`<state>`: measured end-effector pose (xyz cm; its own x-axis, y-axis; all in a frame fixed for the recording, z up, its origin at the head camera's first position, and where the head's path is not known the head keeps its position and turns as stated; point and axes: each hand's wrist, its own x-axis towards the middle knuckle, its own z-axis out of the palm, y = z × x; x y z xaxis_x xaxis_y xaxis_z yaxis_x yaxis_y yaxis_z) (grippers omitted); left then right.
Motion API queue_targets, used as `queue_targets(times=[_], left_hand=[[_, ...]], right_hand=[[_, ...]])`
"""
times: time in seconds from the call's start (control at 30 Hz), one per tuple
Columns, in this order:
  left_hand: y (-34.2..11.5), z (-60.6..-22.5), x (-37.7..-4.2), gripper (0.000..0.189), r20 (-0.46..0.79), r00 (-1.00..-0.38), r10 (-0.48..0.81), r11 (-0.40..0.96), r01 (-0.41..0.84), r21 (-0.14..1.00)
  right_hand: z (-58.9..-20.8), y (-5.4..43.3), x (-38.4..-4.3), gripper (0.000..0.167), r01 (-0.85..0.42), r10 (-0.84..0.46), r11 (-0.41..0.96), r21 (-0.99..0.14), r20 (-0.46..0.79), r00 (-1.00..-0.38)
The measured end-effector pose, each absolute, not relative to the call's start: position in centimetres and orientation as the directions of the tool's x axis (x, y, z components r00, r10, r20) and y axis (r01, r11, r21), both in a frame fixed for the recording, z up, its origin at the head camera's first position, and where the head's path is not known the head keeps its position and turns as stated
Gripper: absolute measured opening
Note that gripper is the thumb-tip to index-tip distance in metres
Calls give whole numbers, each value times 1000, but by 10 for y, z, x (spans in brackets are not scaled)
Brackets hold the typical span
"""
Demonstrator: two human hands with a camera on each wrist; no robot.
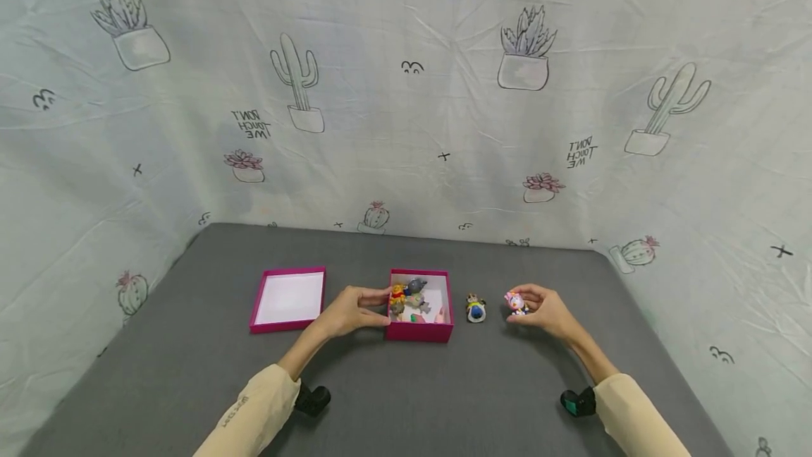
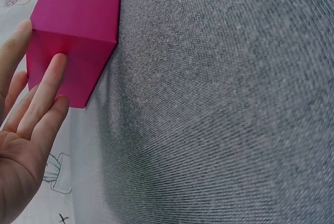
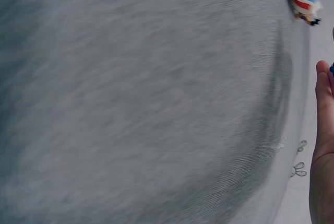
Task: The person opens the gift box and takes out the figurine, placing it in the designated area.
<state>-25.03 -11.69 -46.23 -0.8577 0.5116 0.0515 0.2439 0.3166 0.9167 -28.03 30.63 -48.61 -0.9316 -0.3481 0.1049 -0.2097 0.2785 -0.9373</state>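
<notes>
An open magenta box (image 1: 419,332) with a white inside stands at the middle of the table, several small toy figurines (image 1: 416,301) lying in its left and lower parts. My left hand (image 1: 351,310) rests against the box's left side, its fingers fairly straight; in the left wrist view the fingertips (image 2: 58,65) touch the magenta wall. To the right, my right hand (image 1: 545,310) pinches a small white, pink and blue toy figurine (image 1: 517,303) between thumb and fingers. Between that hand and the box, another toy figurine (image 1: 476,308) with a blue middle lies on the table.
The magenta-edged lid (image 1: 290,298), white inside facing up, lies left of the box near the left forearm. A grey cloth (image 1: 393,400) covers the table. Behind it hangs a pale curtain (image 1: 406,104) printed with cactus drawings. Dark devices are strapped at both wrists.
</notes>
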Motion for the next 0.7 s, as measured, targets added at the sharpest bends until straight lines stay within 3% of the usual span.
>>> queue_targets(times=[0.13,0.33,0.7], left_hand=[[-116,-461,-250,62,23,-865,502,311,206,928],[-115,-461,-250,61,17,-865,501,311,198,930],[-116,-464,-252,60,26,-862,507,309,209,928]], right_hand=[[-491,305,-278,50,-274,-397,304,-913,140,-907],[-494,301,-278,46,-387,-417,464,-797,189,-889],[-503,295,-287,50,-353,-316,582,-733,196,-928]])
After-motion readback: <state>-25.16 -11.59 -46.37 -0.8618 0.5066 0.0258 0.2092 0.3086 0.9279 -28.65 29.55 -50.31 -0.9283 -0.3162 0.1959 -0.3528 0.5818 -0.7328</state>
